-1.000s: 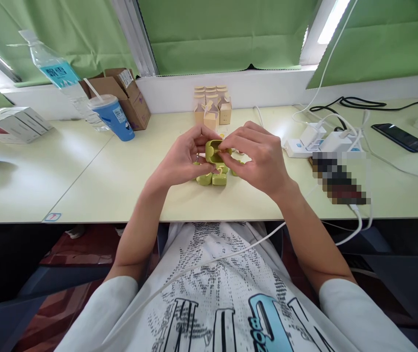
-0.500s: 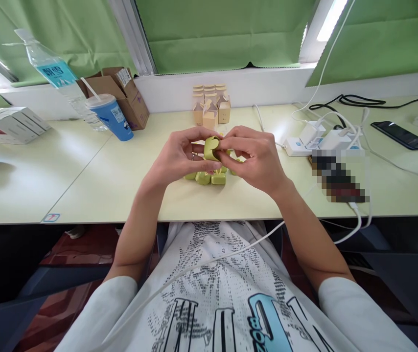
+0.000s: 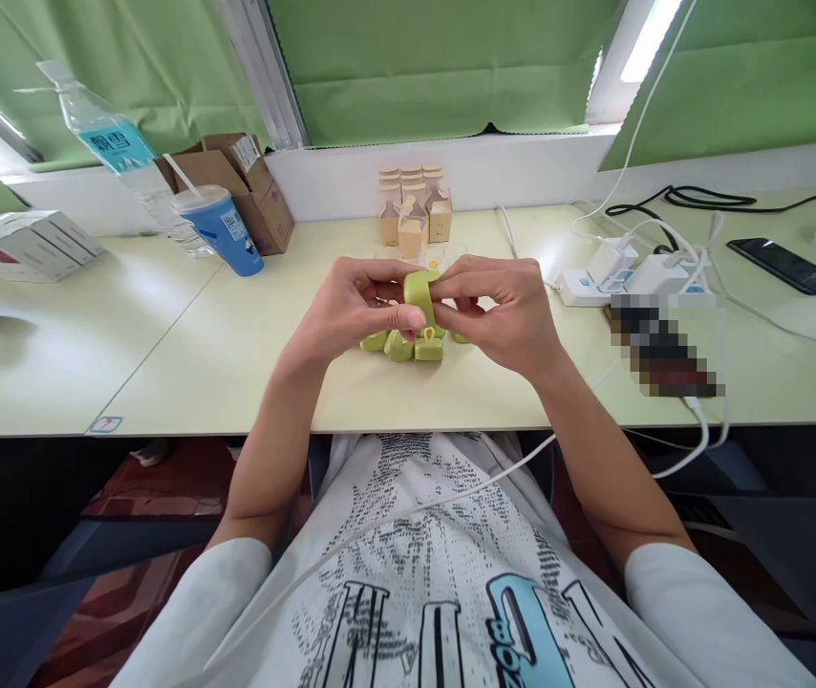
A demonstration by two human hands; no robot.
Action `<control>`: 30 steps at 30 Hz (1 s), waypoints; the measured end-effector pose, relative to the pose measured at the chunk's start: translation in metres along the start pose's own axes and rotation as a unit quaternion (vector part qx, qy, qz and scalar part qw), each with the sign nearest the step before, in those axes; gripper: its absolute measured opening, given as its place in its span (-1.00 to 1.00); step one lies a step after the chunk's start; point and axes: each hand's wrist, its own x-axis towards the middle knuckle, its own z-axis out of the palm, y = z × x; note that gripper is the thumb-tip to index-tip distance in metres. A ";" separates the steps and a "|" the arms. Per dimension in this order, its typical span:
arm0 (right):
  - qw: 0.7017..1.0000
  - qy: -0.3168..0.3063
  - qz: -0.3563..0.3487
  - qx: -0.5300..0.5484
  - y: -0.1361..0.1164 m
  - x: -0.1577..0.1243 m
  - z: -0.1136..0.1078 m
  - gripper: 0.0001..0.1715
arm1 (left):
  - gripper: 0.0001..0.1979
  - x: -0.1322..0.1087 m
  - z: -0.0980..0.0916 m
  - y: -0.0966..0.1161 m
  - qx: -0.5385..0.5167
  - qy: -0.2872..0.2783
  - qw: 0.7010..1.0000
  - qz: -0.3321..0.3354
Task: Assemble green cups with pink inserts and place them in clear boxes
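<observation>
Between my two hands, above the table, is a small olive-green case with rounded edges (image 3: pixel 419 289). My left hand (image 3: pixel 357 311) grips it from the left, thumb in front and fingers behind. From the right, the pinched thumb and fingers of my right hand (image 3: pixel 498 311) press at its side, and the fingertips are partly hidden by the case. Just below lie several similar green pieces (image 3: pixel 399 346) on the tabletop, one with a small loop (image 3: pixel 429 346) on it. My hands cover part of this group.
Small tan boxes (image 3: pixel 413 215) stand by the wall. To the left are a blue cup (image 3: pixel 225 229), a bottle (image 3: pixel 118 143), a cardboard box (image 3: pixel 250 186) and white boxes (image 3: pixel 28 244). A power strip (image 3: pixel 587 285) with cables and a black phone (image 3: pixel 787 265) lie to the right.
The green case has turned in my fingers: its open flap edge faced me before, and now a smooth rounded side shows. Both hands stay in nearly the same place.
</observation>
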 end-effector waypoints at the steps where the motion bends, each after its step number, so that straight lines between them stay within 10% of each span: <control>1: 1.000 -0.003 0.008 0.008 0.001 0.000 -0.001 -0.75 | -0.42 0.000 0.000 0.000 0.001 -0.002 1.000 -0.001; 11: 0.986 0.045 0.137 0.079 -0.003 0.001 0.013 -0.47 | -0.45 0.001 0.001 0.003 0.027 0.037 0.999 0.006; 30: 0.969 0.150 0.164 0.109 0.003 -0.001 0.025 -0.42 | -0.32 0.003 0.000 -0.005 0.011 0.050 0.998 0.025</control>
